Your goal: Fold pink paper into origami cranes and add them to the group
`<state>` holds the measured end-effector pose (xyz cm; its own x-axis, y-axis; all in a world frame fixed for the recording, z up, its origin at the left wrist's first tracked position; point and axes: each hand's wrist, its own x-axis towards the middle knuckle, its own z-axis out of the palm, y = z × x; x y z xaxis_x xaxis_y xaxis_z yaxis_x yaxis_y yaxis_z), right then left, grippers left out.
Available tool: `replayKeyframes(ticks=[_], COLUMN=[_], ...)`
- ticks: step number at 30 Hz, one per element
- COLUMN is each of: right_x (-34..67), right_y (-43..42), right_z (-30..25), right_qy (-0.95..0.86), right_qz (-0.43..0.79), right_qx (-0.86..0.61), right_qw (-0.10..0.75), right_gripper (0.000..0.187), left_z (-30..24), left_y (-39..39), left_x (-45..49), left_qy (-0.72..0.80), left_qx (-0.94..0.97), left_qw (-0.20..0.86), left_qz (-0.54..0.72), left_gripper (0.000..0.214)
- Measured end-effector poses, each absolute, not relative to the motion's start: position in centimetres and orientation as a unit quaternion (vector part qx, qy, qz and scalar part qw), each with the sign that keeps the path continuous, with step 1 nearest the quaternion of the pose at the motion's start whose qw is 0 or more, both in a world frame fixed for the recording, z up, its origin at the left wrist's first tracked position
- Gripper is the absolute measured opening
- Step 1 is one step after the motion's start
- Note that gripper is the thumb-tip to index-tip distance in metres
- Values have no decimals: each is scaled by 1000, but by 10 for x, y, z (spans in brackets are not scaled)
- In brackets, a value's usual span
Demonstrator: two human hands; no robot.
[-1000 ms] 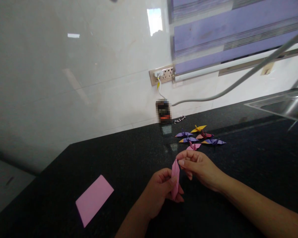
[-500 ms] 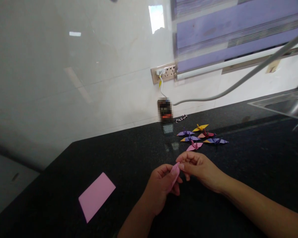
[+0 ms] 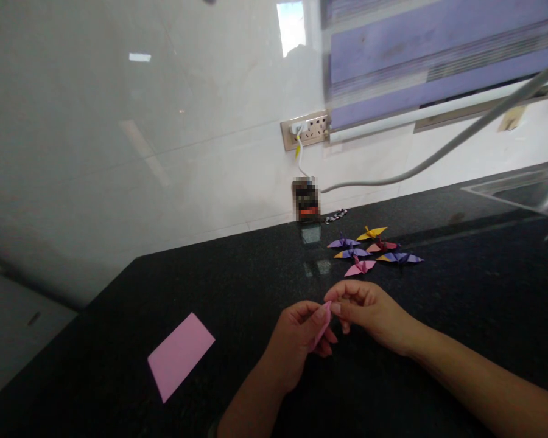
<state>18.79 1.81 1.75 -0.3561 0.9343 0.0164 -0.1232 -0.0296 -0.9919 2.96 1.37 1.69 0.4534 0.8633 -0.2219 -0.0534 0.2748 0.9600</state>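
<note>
A small folded piece of pink paper (image 3: 322, 328) is pinched between the thumb and fingers of my left hand (image 3: 296, 334). My right hand (image 3: 365, 310) grips the upper tip of the same paper with thumb and forefinger. The paper's far side is hidden behind my left fingers. Beyond my hands several origami cranes stand close together, among them a pink crane (image 3: 360, 267), a yellow crane (image 3: 372, 233) and a blue-purple crane (image 3: 399, 258). Flat on the counter to the left lies a pink sheet of paper (image 3: 181, 358).
The dark stone counter (image 3: 237, 267) meets a pale tiled wall. Against the wall stands a blurred-out dark object (image 3: 306, 201), beside a beaded string (image 3: 337, 216). A metal sink (image 3: 525, 188) is at the right. A grey hose (image 3: 393, 180) crosses in front of the wall.
The view has shifted slightly. Both hands keep nearly the same pose on the folded pink paper. The cranes and the flat sheet stay in place on the counter.
</note>
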Motion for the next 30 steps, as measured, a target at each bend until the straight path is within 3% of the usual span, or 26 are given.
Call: replayKeyframes(ticks=[30], right_x=[184], right_y=[17], right_z=[19], right_qy=[-585], right_qz=[550], right_qx=[-433], right_qw=[410], right_gripper=[21], left_z=[18], left_y=[13], left_x=[32], left_qy=[462], left_qx=[553], left_qw=[580], left_qz=[380], left_gripper=[26])
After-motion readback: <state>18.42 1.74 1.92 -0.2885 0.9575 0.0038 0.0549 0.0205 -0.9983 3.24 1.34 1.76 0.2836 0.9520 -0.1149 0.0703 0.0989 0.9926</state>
